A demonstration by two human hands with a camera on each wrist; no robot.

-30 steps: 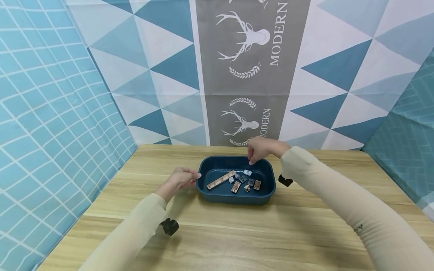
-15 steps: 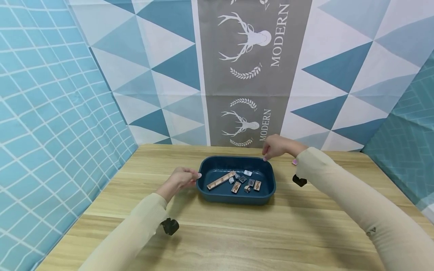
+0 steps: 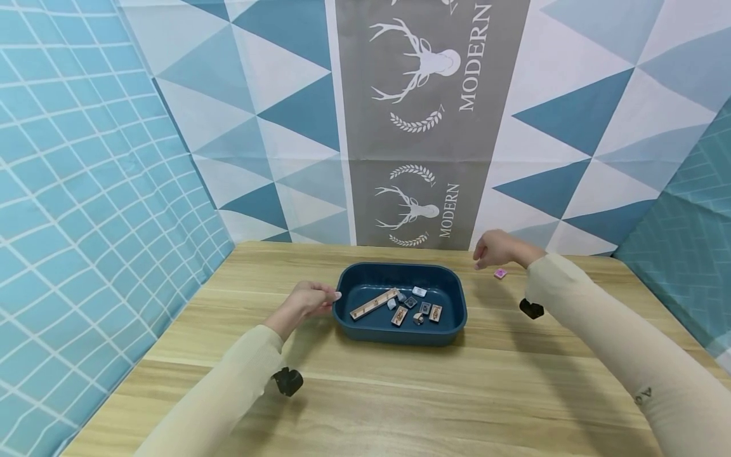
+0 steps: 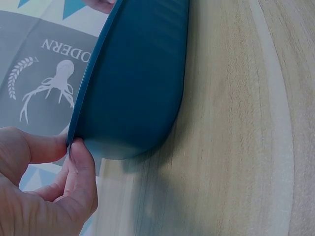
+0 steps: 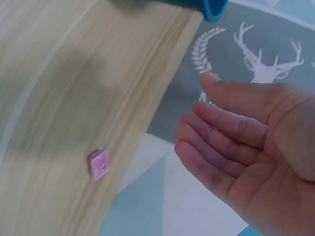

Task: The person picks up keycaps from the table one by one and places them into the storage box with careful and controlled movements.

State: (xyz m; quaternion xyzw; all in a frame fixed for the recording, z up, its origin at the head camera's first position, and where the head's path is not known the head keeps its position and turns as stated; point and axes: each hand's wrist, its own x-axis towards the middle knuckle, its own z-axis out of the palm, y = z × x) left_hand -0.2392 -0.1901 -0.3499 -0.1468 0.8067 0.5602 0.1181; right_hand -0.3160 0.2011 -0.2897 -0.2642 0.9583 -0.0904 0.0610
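Observation:
A dark blue rectangular bin (image 3: 400,336) stands on the wooden table. My left hand (image 3: 308,299) pinches its left rim between thumb and fingers, which the left wrist view shows close up. Inside the bin lie a long wooden strip (image 3: 374,303) with markings, a white block (image 3: 419,291), and several small grey and tan blocks. Right of the bin my right hand (image 3: 495,249) hovers over the table's far side, fingers loosely bent and holding nothing. A small pink block (image 3: 500,273) lies on the table close to that hand; it also shows below left of the fingers in the right wrist view.
The wooden table (image 3: 365,393) reaches back to a patterned cloth wall (image 3: 411,139) with deer prints. Blue tile-patterned cloth (image 3: 85,209) hangs along the left edge, and teal cloth (image 3: 679,228) stands to the right.
My right hand has moved right, from over the bin to beside the pink block, which has come into view. The left hand keeps its hold on the bin's rim.

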